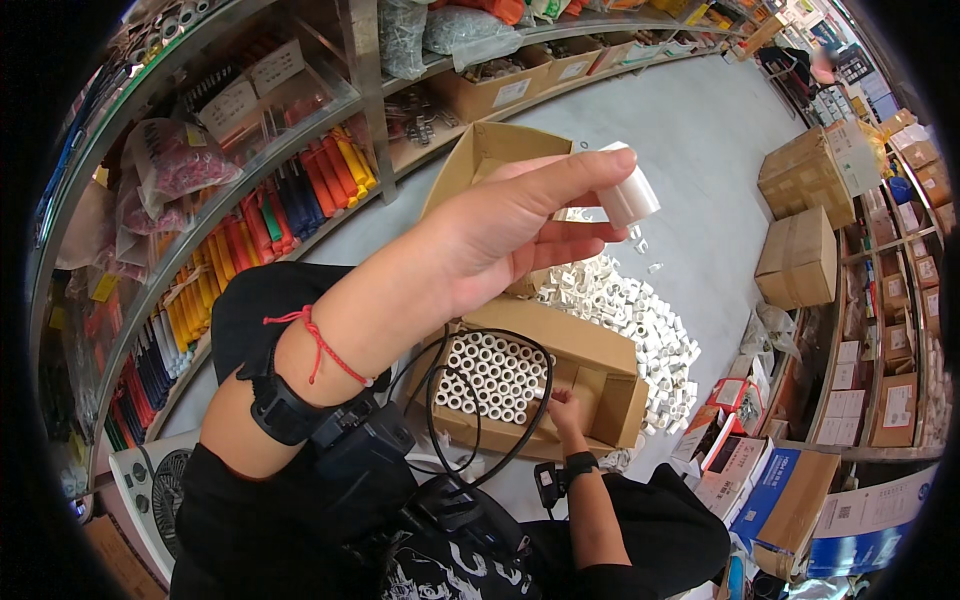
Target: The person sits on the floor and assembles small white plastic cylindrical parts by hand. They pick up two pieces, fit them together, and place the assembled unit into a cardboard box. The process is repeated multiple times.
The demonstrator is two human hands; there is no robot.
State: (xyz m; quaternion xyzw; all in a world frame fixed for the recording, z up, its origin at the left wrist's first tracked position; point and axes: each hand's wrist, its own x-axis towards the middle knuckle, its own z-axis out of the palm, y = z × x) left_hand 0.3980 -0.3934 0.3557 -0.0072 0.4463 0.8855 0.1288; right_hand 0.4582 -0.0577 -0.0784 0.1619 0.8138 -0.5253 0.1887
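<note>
Raised close in front of me, my left hand [505,220] grips a white plastic pipe coupling [632,197] between thumb and fingers. Below it sits a long open cardboard box [590,340], whose left part is packed with upright white pipe couplings [492,375] in tight rows, open ends up. My right hand [564,410] is inside this box at the right edge of the rows, its fingers curled together; what they hold, if anything, is hidden. A large heap of loose white fittings [665,350] lies on the floor just beyond and to the right of the box.
Another open cardboard box [478,155] stands behind my left hand. A black cable [432,400] loops over the packed box. Shelves with coloured sleeves [230,245] line the left; cartons [797,258] and shelving line the right. A white fan [165,490] is at lower left.
</note>
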